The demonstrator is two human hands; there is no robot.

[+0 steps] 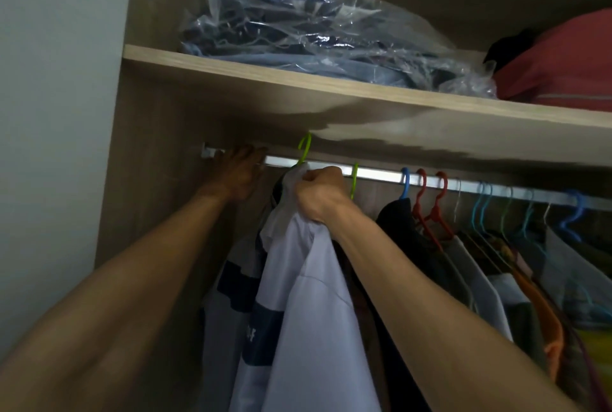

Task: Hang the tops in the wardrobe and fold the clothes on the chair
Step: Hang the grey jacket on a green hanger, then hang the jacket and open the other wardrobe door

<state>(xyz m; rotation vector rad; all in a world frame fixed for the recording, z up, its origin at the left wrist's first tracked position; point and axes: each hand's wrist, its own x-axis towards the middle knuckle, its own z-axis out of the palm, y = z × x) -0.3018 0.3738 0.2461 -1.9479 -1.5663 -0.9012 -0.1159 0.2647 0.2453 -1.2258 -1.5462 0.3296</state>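
A pale lilac-white top (pixel 311 305) hangs from a lime green hanger (pixel 305 150) whose hook stands at the metal rail (pixel 374 174), just under the shelf. My right hand (pixel 323 193) grips the top's collar at the hanger's neck. My left hand (pixel 240 173) reaches to the rail's left end, fingers curled over the bar. Left of the held top hangs a white top with navy blocks (pixel 246 309). A second green hanger hook (pixel 354 179) sits just right of my right hand.
Further right the rail carries blue, red and several light-coloured hangers (pixel 430 199) with dark, grey and orange clothes. The wooden shelf (pixel 331 87) above holds a clear plastic bag of blue clothes (pixel 298 30) and a red bundle (pixel 563 60). The wardrobe's side wall (pixel 149 212) is close on the left.
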